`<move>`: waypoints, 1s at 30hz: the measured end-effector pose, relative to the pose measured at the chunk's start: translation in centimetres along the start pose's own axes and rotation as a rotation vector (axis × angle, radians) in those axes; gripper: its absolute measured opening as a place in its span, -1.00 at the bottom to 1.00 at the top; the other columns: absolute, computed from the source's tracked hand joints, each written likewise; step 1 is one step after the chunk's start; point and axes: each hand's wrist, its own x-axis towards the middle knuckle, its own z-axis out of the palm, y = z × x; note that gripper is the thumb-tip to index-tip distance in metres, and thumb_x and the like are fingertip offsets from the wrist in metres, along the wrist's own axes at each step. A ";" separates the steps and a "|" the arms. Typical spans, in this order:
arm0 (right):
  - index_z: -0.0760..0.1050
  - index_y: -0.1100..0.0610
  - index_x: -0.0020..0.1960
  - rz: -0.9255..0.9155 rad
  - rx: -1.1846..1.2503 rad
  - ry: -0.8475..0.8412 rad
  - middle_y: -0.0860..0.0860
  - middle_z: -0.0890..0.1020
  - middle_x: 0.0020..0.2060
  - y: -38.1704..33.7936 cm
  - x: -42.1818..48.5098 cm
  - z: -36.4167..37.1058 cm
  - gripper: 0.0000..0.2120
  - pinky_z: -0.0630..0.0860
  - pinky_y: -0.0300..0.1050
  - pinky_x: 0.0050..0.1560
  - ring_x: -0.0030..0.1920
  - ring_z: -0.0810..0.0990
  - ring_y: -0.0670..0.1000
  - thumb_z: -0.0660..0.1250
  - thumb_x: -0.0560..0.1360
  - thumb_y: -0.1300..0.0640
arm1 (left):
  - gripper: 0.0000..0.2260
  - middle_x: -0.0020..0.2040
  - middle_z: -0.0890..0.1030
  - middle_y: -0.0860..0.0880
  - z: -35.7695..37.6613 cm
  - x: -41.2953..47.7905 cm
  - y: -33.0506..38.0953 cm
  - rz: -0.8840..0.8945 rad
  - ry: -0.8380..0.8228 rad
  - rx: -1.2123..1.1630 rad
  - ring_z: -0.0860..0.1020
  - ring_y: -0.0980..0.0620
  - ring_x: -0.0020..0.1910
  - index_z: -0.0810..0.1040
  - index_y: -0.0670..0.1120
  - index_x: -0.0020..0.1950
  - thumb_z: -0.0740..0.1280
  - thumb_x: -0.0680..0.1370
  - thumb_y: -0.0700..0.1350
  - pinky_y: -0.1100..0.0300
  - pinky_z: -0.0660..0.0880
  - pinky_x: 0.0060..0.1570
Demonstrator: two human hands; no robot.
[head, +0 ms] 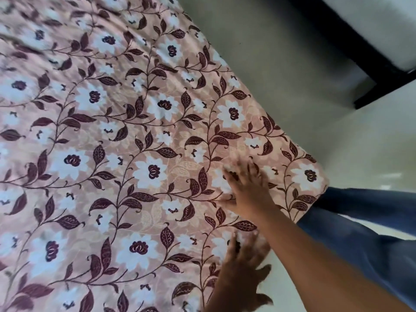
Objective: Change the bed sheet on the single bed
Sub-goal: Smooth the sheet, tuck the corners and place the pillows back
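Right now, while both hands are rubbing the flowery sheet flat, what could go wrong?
1. Both hands press near the bed's corner. A hard push might drag the sheet off that corner.
2. Wrinkles show at the far end, so smoothing only here may leave them.
3. The person's legs are right against the bed edge, so leaning further could mean a wobble.

Pink, white-flowered, maroon-leafed bed sheet [135, 136]
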 end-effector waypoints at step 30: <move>-0.06 0.20 0.63 0.229 0.098 0.205 0.27 0.01 0.61 -5.1 10.4 -10.8 -0.01 0.19 0.35 0.52 0.61 0.02 0.29 0.31 0.51 -0.34 | 0.02 0.63 -0.11 -0.14 -15.4 -6.2 -24.4 -0.957 0.277 -0.240 -0.02 -0.29 0.59 -0.30 0.08 0.61 0.38 0.48 0.31 -0.25 0.20 0.49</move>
